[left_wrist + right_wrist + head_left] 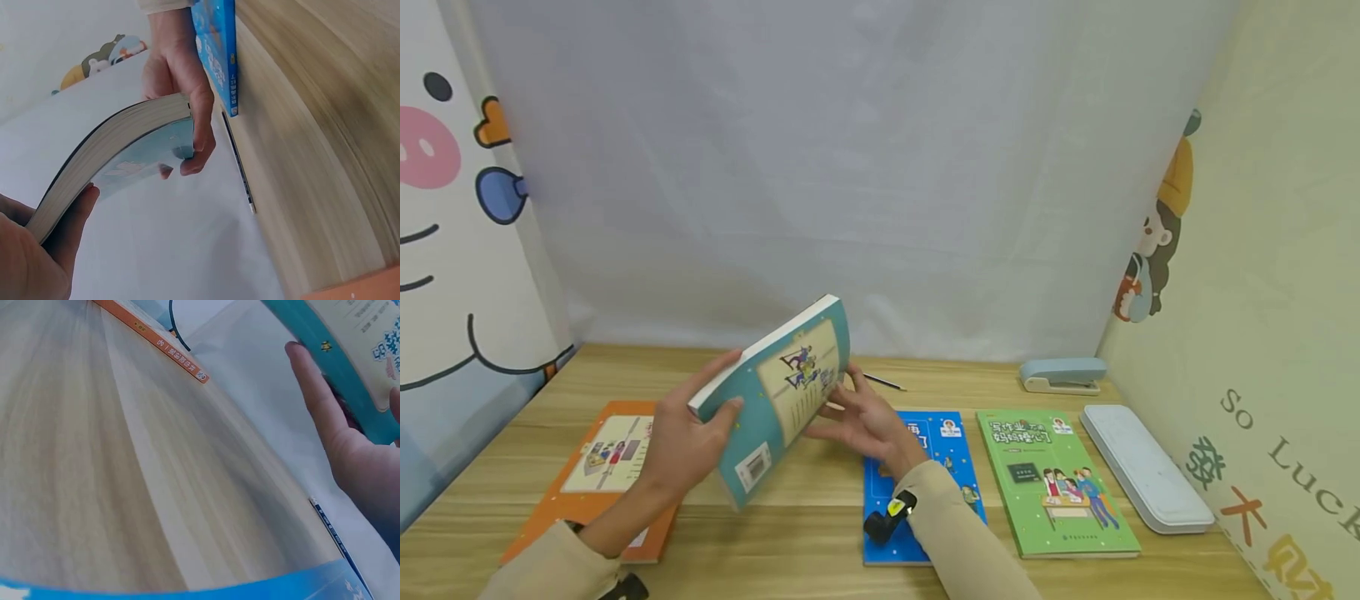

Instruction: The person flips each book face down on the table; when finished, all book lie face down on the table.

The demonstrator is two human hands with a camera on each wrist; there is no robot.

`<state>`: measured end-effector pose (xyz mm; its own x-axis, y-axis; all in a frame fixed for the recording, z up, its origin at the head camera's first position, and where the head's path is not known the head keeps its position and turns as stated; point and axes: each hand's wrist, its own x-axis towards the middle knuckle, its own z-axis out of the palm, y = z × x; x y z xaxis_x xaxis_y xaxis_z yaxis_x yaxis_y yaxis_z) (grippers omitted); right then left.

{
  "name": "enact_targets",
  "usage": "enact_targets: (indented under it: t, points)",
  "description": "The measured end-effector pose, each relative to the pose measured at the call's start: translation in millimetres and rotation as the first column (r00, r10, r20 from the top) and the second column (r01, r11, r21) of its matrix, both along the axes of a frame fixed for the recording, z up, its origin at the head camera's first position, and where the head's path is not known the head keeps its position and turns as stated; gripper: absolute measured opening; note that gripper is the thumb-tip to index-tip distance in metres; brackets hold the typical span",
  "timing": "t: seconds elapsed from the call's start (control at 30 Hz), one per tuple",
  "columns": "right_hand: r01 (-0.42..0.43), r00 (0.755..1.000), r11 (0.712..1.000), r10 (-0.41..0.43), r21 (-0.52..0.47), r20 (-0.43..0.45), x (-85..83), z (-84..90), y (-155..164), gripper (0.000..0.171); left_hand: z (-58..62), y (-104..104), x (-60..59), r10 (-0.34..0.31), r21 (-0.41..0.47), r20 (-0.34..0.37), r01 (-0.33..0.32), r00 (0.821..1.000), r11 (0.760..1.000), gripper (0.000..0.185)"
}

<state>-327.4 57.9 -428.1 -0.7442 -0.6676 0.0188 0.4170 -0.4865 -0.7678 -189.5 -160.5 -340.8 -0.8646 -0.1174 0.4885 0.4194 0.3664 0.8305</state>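
A teal paperback book (767, 400) is held tilted above the table, its pages bowed in the left wrist view. My left hand (681, 437) grips it at the near left edge, thumb on the cover with the barcode. The spine side is between the thumb and fingers of my right hand (868, 421); in the right wrist view the fingers lie behind the teal spine (334, 362). Below my right forearm lies a blue book (961, 450), partly covered by the sleeve. An orange book (598, 467) lies under and beside my left hand.
A green book (1060, 483) lies right of the blue one. Further right is a pale flat case (1142, 467), with a light blue stapler (1062, 375) behind it. A dark pencil (885, 382) lies near the table's back edge, before a pale hanging cloth (880, 167).
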Motion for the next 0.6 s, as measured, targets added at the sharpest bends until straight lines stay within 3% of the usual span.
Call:
enact_targets:
  t: [0.13, 0.33, 0.6]
  points:
    - [-0.001, 1.000, 1.000, 0.001, -0.017, -0.008, 2.5, -1.0, -1.4, 0.048, 1.5, -3.7, 0.4, 0.000, 0.040, 0.064, -0.002, 0.998, 0.999, 0.054]
    - [0.020, 1.000, 0.999, -0.020, -0.028, -0.012, 3.3, -4.6, -3.7, 0.057, 1.9, -8.0, -1.2, 0.015, 0.062, 0.096, -0.021, 0.995, 0.998, 0.054]
    - [0.062, 0.998, 0.998, -0.061, 0.017, -0.017, 3.6, -7.4, -5.2, 0.053, 2.0, -7.4, 0.0, 0.002, 0.049, 0.126, -0.008, 0.992, 0.999, 0.054]
